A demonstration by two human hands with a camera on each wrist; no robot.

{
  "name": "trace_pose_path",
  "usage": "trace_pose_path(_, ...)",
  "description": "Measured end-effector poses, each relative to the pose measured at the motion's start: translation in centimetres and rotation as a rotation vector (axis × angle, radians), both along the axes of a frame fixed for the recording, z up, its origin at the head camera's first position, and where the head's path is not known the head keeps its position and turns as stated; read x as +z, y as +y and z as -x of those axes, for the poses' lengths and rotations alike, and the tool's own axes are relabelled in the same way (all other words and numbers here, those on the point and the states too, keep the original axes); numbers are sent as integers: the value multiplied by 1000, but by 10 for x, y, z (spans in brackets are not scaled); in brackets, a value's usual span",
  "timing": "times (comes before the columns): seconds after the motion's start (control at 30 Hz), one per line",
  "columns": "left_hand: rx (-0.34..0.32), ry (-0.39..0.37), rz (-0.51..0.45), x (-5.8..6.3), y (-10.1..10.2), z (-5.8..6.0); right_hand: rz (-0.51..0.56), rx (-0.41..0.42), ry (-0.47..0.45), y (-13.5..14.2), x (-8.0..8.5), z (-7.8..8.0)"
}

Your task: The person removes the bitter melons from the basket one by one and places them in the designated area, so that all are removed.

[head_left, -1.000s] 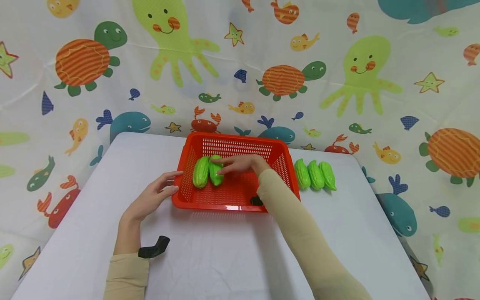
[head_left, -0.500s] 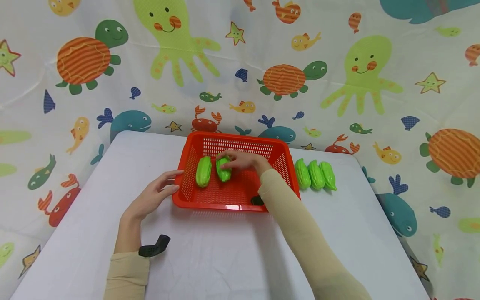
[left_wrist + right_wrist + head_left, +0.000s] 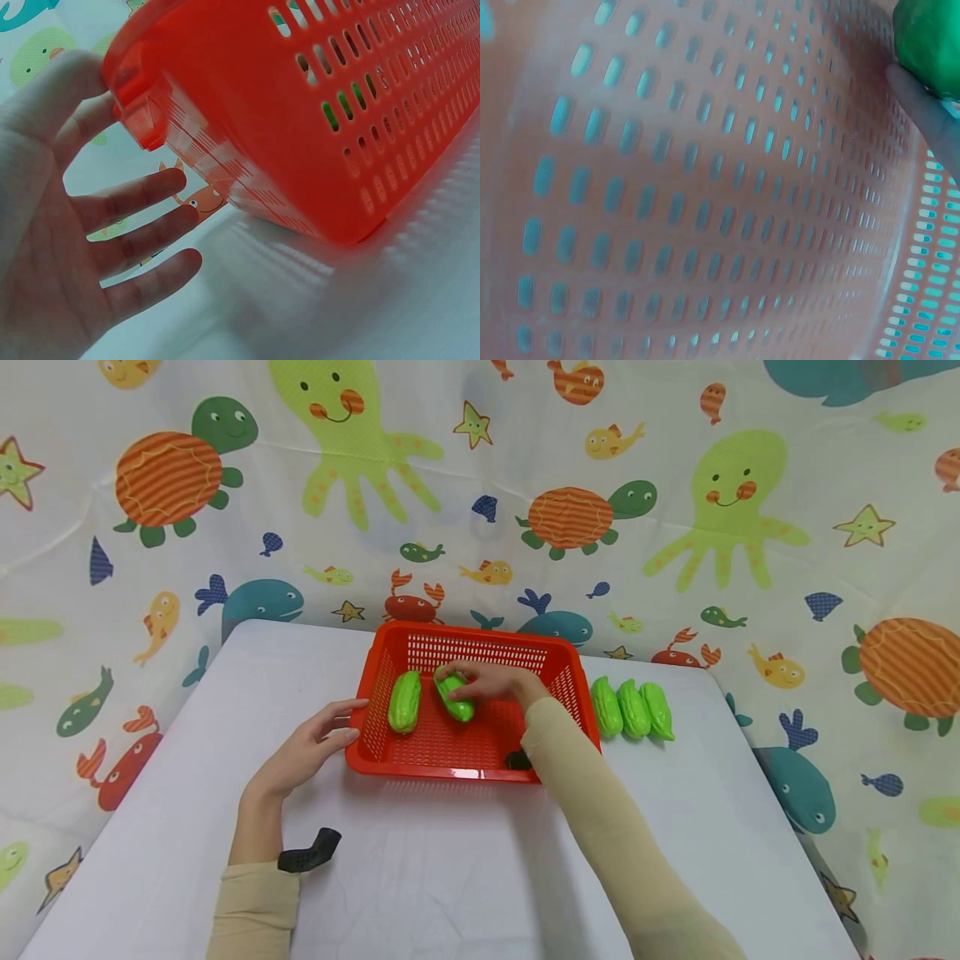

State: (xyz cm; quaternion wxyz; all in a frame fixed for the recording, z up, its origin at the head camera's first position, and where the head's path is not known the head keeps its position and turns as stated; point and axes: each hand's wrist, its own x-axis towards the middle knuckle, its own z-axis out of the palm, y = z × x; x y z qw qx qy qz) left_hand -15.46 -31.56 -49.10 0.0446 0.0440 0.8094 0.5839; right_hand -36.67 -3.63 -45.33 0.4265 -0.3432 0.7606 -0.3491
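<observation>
In the head view, a red perforated basket point(image 3: 442, 772) stands on the white table. My right hand point(image 3: 487, 681) reaches into it and grips a green ridged bitter melon point(image 3: 462, 710), which lies slanted under the fingers. Part of this bitter melon point(image 3: 934, 45) shows at the right wrist view's top corner, a finger point(image 3: 922, 105) against it. A second bitter melon point(image 3: 405, 703) lies inside near the basket's left wall. My left hand point(image 3: 303, 756) touches the left rim; the left wrist view has thumb and forefinger at the rim corner, other fingers point(image 3: 154, 289) extended beside the wall.
Three more bitter melons point(image 3: 633, 710) lie side by side on the table point(image 3: 720, 827), just right of the basket. A white curtain point(image 3: 480, 460) printed with sea animals hangs behind the table. Black camera mounts point(image 3: 309, 853) sit at the wrists.
My right hand has shifted the gripped bitter melon rightward, away from the other one in the basket, and its lower end now points more to the right. My left hand stays at the rim.
</observation>
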Motion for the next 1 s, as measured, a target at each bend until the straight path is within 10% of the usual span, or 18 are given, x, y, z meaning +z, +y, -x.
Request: trace_pose_path(1.0, -2, 3, -7, 0, 1, 0, -59, 34, 141, 26, 30, -5)
